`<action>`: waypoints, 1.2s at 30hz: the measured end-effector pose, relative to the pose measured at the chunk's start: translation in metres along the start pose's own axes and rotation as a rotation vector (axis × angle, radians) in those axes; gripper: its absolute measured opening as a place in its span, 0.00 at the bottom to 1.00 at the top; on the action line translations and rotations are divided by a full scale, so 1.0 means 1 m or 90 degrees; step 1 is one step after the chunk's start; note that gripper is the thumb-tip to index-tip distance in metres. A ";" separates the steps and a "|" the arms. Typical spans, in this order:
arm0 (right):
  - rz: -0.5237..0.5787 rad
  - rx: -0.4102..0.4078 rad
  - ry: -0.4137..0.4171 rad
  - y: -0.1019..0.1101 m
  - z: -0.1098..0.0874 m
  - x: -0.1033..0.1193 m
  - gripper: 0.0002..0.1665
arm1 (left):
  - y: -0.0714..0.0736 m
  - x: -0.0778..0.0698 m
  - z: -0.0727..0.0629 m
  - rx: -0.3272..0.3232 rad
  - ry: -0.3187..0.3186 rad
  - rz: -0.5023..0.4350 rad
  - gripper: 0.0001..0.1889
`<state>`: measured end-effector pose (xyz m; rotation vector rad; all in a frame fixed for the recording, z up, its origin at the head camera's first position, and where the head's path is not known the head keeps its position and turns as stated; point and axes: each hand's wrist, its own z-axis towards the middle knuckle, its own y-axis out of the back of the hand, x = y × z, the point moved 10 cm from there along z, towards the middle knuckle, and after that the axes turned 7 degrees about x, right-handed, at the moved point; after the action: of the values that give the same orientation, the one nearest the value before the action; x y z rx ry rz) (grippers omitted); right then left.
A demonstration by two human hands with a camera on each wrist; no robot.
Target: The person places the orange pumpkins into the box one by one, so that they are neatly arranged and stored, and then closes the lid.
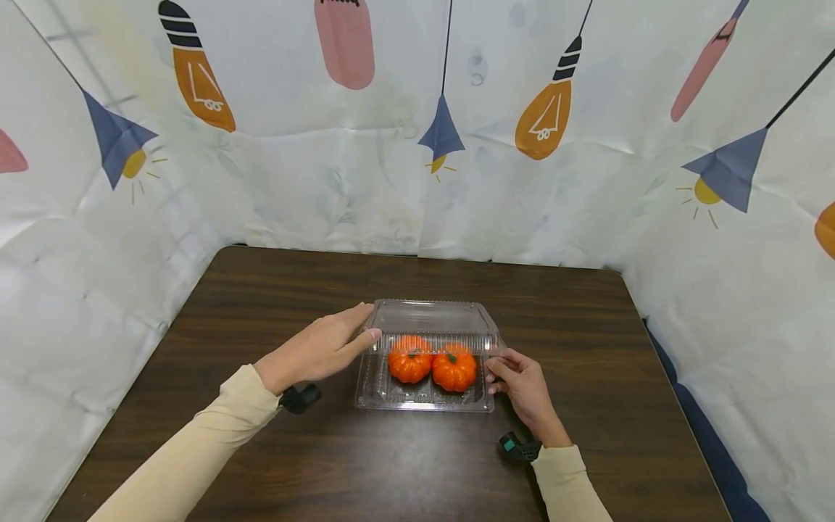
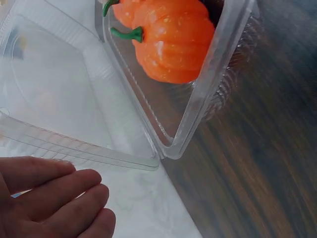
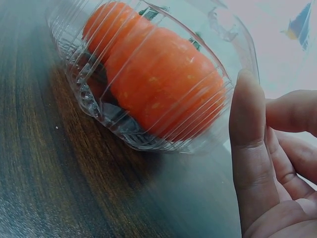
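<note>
A clear plastic clamshell container [image 1: 425, 406] stands on the table, with two small orange pumpkins in its base. The left pumpkin [image 1: 409, 370] and the right pumpkin [image 1: 454, 371] sit side by side, green stems up. Hinged at the far side, the lid [image 1: 430, 317] is raised at a slant. My left hand [image 1: 320, 350] is at the lid's left edge, its fingers [image 2: 64, 198] extended along the outer side. At the lid's right front corner, my right hand [image 1: 525, 384] pinches the edge between thumb [image 3: 250, 129] and bent fingers.
The dark wood-grain table [image 1: 313, 449] extends around the container on every side. White fabric [image 1: 293, 181] printed with lamps and bulbs hangs behind and beside it. Dark blue material [image 1: 707, 442] shows beyond the right table edge. Each wrist wears a black band.
</note>
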<state>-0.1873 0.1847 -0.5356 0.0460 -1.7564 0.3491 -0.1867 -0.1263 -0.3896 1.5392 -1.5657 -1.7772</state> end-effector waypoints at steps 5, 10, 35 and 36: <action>-0.001 -0.008 -0.014 0.001 0.001 -0.003 0.12 | -0.007 0.001 -0.004 0.003 0.010 0.020 0.43; -0.014 -0.006 -0.017 0.002 0.002 -0.004 0.23 | -0.013 0.003 -0.008 -0.003 0.007 0.043 0.43; -0.018 -0.034 -0.032 0.004 0.001 -0.002 0.29 | -0.033 -0.009 -0.018 -0.085 -0.105 0.264 0.41; -0.020 -0.039 -0.035 0.005 0.000 -0.002 0.28 | -0.034 -0.009 -0.019 -0.089 -0.110 0.273 0.41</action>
<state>-0.1882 0.1890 -0.5391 0.0387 -1.8176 0.2736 -0.1541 -0.1166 -0.4107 0.9197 -1.6551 -1.7572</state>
